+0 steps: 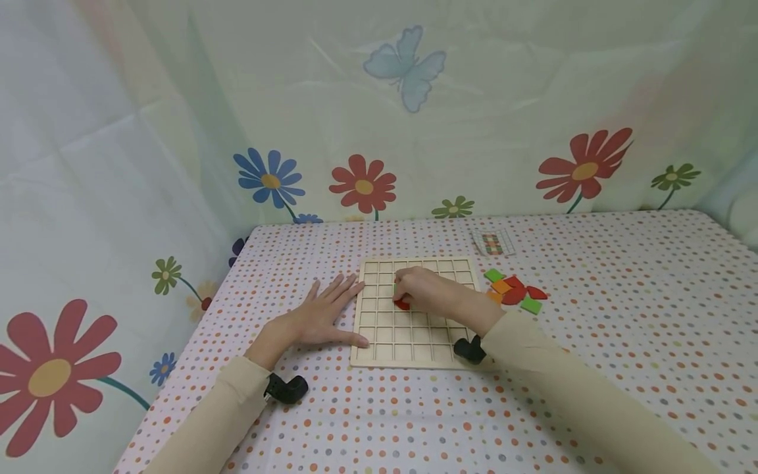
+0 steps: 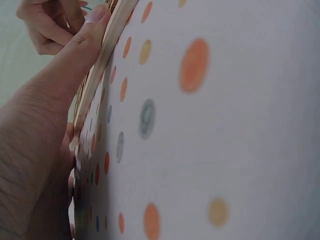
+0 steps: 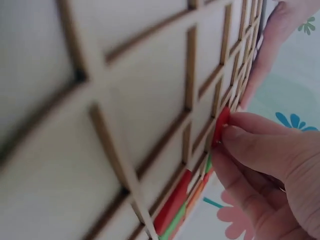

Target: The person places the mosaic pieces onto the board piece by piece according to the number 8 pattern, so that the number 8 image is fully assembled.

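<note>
A light wooden grid board (image 1: 385,357) lies flat on the table. My right hand (image 1: 428,289) is over its middle. Thumb and fingers of that hand pinch a small red tile (image 3: 221,121) at a grid cell, as the right wrist view shows. Close by, another red tile (image 3: 172,201) and a green tile (image 3: 172,226) sit in the grid, with some orange beyond. My left hand (image 1: 322,313) lies spread at the board's left edge, thumb and fingertips touching it. The right hand hides part of the tiles from the head view.
Loose red (image 1: 514,293), orange (image 1: 501,286) and green tiles (image 1: 531,305) lie right of the board. A paper card with a coloured grid pattern (image 1: 493,243) is behind them. A dotted cloth (image 1: 367,421) covers the table; a flowered curtain hangs behind.
</note>
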